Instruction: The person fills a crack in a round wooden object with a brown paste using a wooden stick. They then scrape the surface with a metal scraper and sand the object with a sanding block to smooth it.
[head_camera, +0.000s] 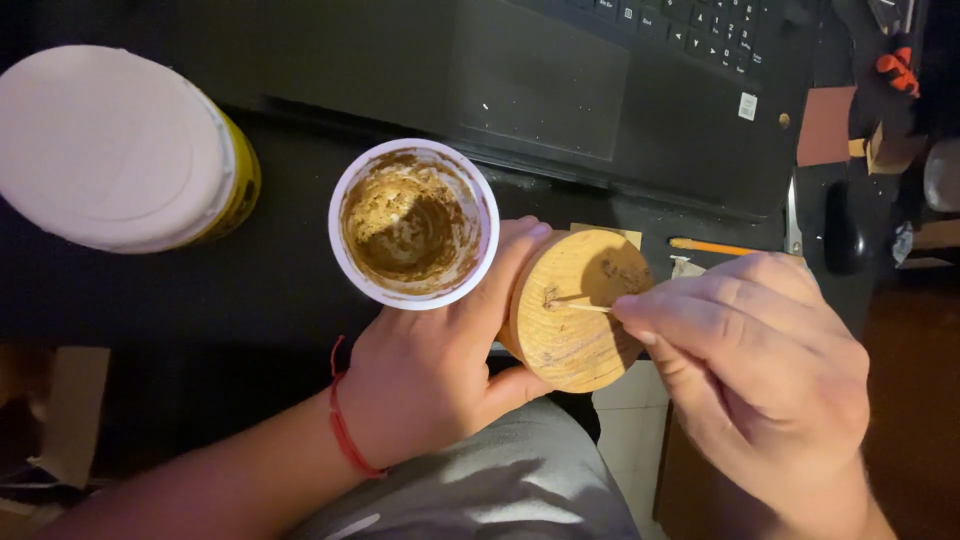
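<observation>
The round wooden block (575, 312) is pale tan with darker ring grain. The cup (413, 224) is white outside, smeared brown inside. The big tub (120, 150) has a white lid and yellow wall. The laptop (600, 90) and tabletop (240, 290) are black. A red cord (343, 420) circles the wrist; the pencil (712, 246) is orange.

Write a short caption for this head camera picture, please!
Left hand holds a round wooden block while right hand pokes it with a thin stick.

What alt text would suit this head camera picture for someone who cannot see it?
A left hand grips a round wooden block while the right hand touches a thin stick to its face. Behind stand a paste-smeared white cup and a laptop.
</observation>
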